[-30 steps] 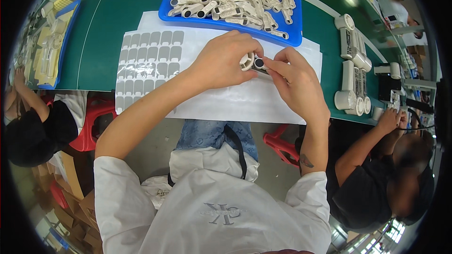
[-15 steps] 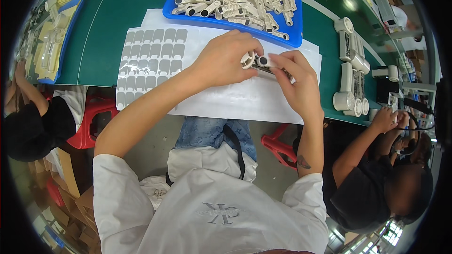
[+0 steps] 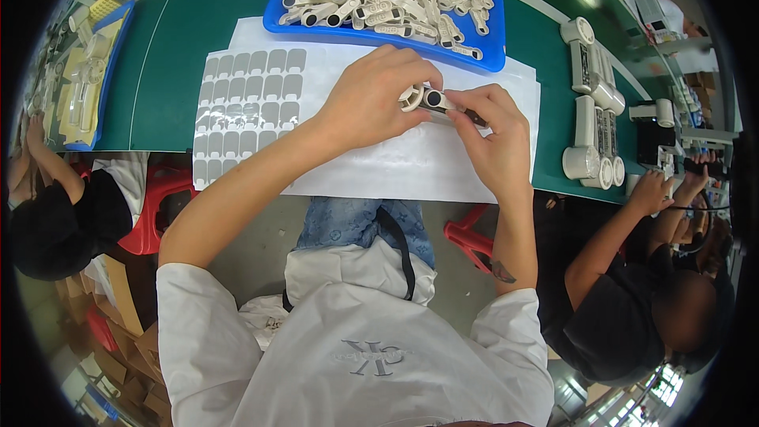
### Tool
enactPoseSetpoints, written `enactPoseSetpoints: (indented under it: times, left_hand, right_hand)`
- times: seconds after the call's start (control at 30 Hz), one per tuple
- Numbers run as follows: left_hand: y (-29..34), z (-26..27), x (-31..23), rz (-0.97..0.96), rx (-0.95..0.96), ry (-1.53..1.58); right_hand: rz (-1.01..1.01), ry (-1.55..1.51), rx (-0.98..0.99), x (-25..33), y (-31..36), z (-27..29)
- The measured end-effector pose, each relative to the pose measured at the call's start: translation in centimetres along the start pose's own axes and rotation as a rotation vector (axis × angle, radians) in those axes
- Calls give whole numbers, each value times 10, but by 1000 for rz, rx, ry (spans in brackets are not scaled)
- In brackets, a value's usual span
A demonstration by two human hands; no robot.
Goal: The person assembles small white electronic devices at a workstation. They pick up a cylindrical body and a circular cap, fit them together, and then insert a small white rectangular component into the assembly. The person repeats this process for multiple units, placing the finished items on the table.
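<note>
Head view: 2 hands, left hand point(image 3: 371, 103) and right hand point(image 3: 494, 142), pinch 1 cream plastic part point(image 3: 431, 100) (dark-centred).

Bright overhead light, soft shadows, sharp centre, fisheye-bent dark rim.

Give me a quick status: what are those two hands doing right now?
Left hand and right hand both grip one small cream plastic part with a dark round end. Held above white paper sheet. Nothing in the way; blue tray of cream parts just beyond.

Bare white paper point(image 3: 411, 166) before hands; blue tray point(image 3: 482, 51) blocks beyond, sticker sheet point(image 3: 245, 111) left, white housings point(image 3: 589, 111) right.
</note>
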State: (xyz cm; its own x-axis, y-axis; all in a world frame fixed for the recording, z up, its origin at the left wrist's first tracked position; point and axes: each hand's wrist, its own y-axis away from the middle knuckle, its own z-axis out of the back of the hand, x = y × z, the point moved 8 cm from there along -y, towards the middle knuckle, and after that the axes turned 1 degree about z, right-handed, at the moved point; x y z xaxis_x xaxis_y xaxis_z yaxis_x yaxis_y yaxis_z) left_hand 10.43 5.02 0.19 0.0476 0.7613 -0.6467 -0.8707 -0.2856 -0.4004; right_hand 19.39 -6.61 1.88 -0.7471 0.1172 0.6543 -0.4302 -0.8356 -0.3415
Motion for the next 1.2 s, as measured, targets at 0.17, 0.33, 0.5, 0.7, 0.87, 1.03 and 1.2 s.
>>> enactPoseSetpoints:
  times: [0.17,0.33,0.5,0.7,0.87,1.03,1.2]
  left_hand:
    - [2,-2,3,-11,15,29]
    - [-3,-2,3,-9,60,16]
    - [-4,-1,1,-20,60,16]
    - [-5,2,4,-16,29,15]
    - [-5,3,5,30,47,64]
    - [-4,2,7,8,60,48]
    - [-4,4,4,-21,53,55]
  right_hand:
    - [103,153,-46,11,4,-3]
    - [62,121,-25,5,1,-1]
    - [87,85,-5,3,0,-1]
    - [115,41,45,2,-9,-5]
    - [109,-35,-78,-5,1,-10]
    - [148,-25,-108,-4,4,-14]
    - [176,-34,-111,-6,6,-14]
